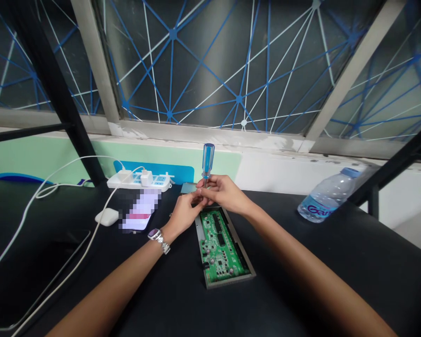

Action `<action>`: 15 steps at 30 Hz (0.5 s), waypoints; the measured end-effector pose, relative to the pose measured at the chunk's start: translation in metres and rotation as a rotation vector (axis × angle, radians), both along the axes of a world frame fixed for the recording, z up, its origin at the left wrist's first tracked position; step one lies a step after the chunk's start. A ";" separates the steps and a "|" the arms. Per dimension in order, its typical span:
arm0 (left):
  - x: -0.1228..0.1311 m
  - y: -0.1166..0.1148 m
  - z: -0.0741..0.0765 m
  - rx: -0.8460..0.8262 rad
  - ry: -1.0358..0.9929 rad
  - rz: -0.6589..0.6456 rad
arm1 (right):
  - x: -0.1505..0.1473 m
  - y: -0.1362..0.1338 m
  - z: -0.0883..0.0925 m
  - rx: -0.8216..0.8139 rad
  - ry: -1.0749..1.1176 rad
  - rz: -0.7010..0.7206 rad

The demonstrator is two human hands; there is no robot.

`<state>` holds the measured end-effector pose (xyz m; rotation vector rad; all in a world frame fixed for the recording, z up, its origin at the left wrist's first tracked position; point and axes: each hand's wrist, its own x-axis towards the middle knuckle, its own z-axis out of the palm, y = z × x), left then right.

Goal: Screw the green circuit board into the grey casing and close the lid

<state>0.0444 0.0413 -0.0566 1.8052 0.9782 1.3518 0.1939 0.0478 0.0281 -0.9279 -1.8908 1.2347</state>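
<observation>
A blue-handled screwdriver [208, 161] stands almost upright above the counter [301, 262]. Its clear blue handle points up, and its long axis runs down into the person's fingers, which hide the tip. The right hand [224, 193] has a narrow grip on the shaft just below the handle, pinching it between thumb and fingers. The left hand [184, 215], with a metal-band wristwatch [158, 239] on its wrist, reaches in from the other side, its fingers curled close against those of the right hand. Whether that grip is on the shaft too, I can't tell from here.

Both hands are just above the far end of a green circuit board [219, 245], which lies in a metal tray [229, 277] flat on the counter. To the left are a smartphone [140, 210] with a pixelated screen, a white earbud case [107, 216], a white power strip [138, 181] with chargers plugged in, and white cables [91, 245]. To the right, a water bottle [324, 196] lies on its side. Beyond everything is a window [203, 70] crossed by blue and white netting.
</observation>
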 end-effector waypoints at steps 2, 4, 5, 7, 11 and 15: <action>0.002 0.001 -0.002 -0.004 -0.003 -0.010 | -0.001 0.001 -0.004 0.016 -0.008 -0.004; 0.003 0.001 -0.003 -0.018 -0.026 -0.045 | 0.000 0.004 -0.007 0.056 -0.037 -0.023; 0.003 0.001 -0.003 -0.030 -0.044 -0.063 | 0.001 0.005 -0.008 0.083 -0.056 -0.043; 0.003 0.000 -0.003 -0.058 -0.080 -0.088 | 0.005 0.009 -0.009 0.132 -0.087 -0.083; -0.004 -0.004 0.002 -0.087 -0.088 -0.103 | 0.013 0.013 -0.004 0.121 -0.079 -0.072; -0.010 -0.007 0.005 -0.075 -0.048 -0.079 | 0.015 0.010 0.002 0.054 -0.050 -0.049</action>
